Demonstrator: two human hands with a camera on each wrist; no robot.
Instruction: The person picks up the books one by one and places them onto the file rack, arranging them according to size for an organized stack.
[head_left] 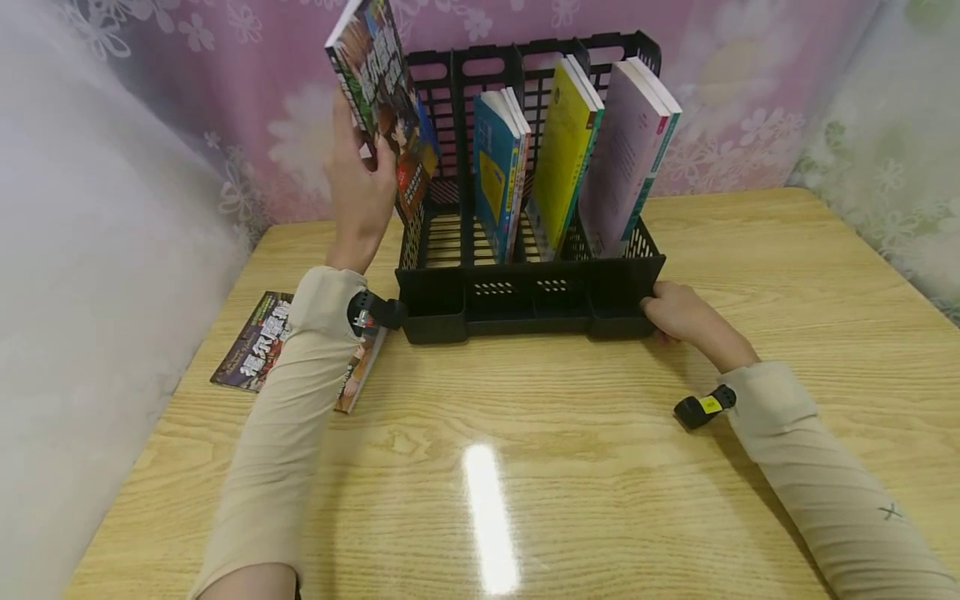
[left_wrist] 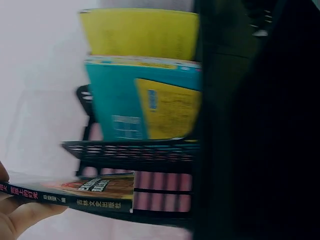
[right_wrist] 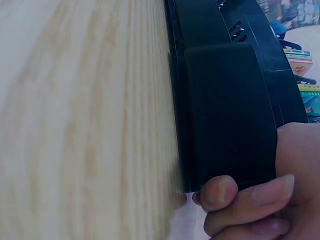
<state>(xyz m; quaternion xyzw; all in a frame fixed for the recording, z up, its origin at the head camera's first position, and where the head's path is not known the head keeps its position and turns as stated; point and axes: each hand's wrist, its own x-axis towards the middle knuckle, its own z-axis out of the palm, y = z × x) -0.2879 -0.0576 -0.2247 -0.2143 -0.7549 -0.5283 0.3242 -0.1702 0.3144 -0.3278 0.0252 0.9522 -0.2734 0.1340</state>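
My left hand [head_left: 360, 187] holds a dark, colourfully illustrated book [head_left: 390, 108], its thumb on the front cover. The book leans left, and its lower end is at the leftmost section of a black plastic book rack [head_left: 626, 287]. In the left wrist view, the book's dark spine [left_wrist: 95, 202] with lettering shows, and fingers [left_wrist: 35, 215] grip its outer end. At the rack's front right corner, my right hand [head_left: 686, 315] grips the edge; in the right wrist view, its curled fingers [right_wrist: 245, 205] lie against the black end of the rack.
Blue [head_left: 491, 179], yellow [head_left: 562, 150] and lilac [head_left: 622, 158] books stand in the rack's other sections. On the wooden table [head_left: 420, 483], a dark-covered book [head_left: 255, 346] lies partly under the left sleeve, beside another book [head_left: 360, 371]. A floral curtain [head_left: 735, 92] hangs behind.
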